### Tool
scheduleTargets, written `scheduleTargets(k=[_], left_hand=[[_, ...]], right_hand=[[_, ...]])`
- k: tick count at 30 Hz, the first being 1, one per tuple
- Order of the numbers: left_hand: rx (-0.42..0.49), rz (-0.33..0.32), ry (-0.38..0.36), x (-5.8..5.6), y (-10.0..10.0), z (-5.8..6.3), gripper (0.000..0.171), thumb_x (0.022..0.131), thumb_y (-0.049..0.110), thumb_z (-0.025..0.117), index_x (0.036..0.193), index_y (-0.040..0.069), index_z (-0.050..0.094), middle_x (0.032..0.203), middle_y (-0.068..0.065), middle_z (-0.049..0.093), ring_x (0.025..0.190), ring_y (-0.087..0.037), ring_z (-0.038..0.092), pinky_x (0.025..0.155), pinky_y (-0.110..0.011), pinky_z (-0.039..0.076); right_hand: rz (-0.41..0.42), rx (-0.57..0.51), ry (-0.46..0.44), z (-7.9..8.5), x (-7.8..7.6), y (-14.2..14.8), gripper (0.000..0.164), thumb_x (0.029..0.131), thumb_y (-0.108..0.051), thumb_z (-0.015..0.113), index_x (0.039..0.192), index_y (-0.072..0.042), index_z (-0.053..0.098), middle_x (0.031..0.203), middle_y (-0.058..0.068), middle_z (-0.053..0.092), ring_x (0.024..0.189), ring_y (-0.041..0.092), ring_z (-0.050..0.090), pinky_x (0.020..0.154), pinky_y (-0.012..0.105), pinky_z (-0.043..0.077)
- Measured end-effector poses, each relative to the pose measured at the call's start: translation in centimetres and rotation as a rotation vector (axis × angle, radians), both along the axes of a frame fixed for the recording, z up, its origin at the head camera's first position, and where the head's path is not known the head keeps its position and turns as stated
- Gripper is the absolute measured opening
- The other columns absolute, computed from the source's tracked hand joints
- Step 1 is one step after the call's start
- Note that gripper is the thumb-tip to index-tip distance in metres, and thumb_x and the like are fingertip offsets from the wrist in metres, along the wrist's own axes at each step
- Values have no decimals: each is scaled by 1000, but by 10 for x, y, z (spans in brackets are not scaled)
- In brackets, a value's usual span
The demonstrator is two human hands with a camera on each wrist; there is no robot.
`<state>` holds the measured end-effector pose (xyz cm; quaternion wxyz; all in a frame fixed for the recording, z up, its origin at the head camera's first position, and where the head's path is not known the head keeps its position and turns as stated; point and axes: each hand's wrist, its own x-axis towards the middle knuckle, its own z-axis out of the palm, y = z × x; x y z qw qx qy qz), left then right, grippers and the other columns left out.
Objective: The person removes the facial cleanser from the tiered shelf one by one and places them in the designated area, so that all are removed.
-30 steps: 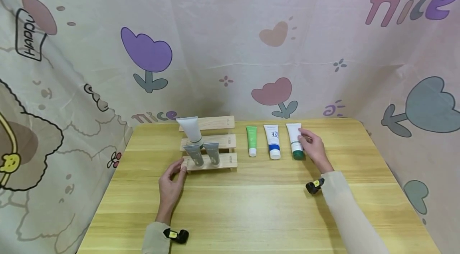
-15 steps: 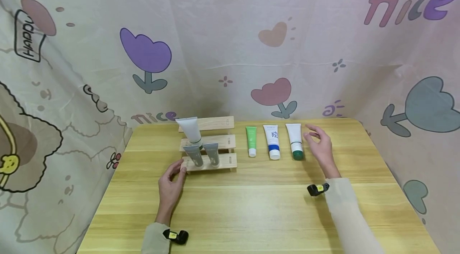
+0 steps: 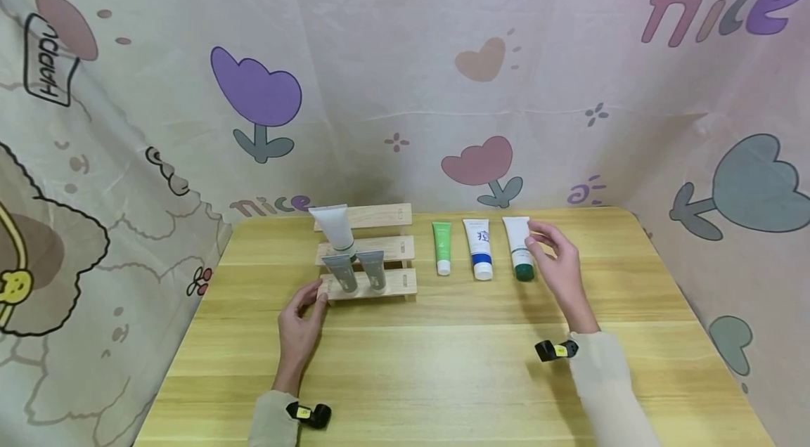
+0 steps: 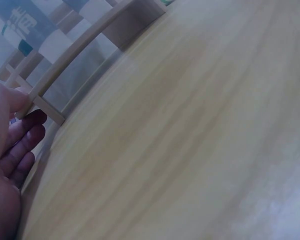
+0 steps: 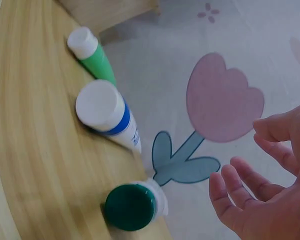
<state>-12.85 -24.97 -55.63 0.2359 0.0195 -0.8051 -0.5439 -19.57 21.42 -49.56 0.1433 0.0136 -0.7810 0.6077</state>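
My left hand (image 3: 300, 326) grips the left end of the lowest step of a three-step wooden rack (image 3: 395, 283); in the left wrist view the thumb lies on top and the fingers (image 4: 25, 145) curl below. On that step two grey tubes (image 3: 342, 274) stand cap down, and behind them a white tube (image 3: 334, 228) stands on the middle step. My right hand (image 3: 562, 270) hovers beside a white tube with a green cap (image 3: 522, 250), fingers loosely bent. The right wrist view shows air between those fingers and the green cap (image 5: 130, 207).
To the left of the green-capped tube lie a white tube with a blue band (image 3: 479, 249) and a small green tube (image 3: 443, 249). They rest on a wooden table (image 3: 430, 377), with a patterned cloth (image 3: 405, 81) hanging right behind.
My right hand drew away to the right from the green-capped tube, then came back a little toward it. That tube stays where it lay. The left hand keeps its hold on the rack.
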Motion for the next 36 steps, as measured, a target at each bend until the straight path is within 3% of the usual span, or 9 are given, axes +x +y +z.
scheduleTargets(k=[7,15,19,23,26,36], left_hand=[[0,-5,15,-1,0,1,28,95,-2,71,122,-3,71,106,-18,75,92,-30,69,85,-35,52],[3,-14,7,-1,1,2,28,95,-1,71,123,-4,71,109,-19,75,94,-32,68,86,-33,52],[8,-8,-2,-1,1,2,28,96,0,70,124,-3,71,109,-19,74,95,-31,68,87,-35,51],[10,-9,6,-1,0,0,28,96,-1,70,123,-3,71,108,-19,74,94,-31,68,85,-28,51],[12,-9,13,-1,0,0,28,95,-1,71,123,-3,71,106,-19,75,93,-30,68,83,-20,50],[6,1,-1,0,0,0,27,95,0,71,122,-3,72,107,-18,75,92,-31,67,80,-20,49]], right_hand=[[55,-64,50,10,9,-15,35,103,-10,63,135,2,61,137,20,59,117,16,59,89,18,52],[97,-100,70,17,17,-35,35,102,-6,64,136,3,60,136,25,60,120,29,60,90,19,52],[128,-118,87,21,19,-45,35,101,-8,65,135,2,61,134,23,62,118,24,61,91,21,53],[152,-122,105,24,19,-54,34,101,-10,66,134,-2,63,132,20,64,117,22,62,93,23,53],[168,-143,114,29,20,-60,34,101,-9,66,134,-2,63,131,19,65,118,28,62,94,24,52],[237,-189,147,50,22,-87,35,99,-5,68,134,-3,63,130,15,66,119,32,61,94,29,54]])
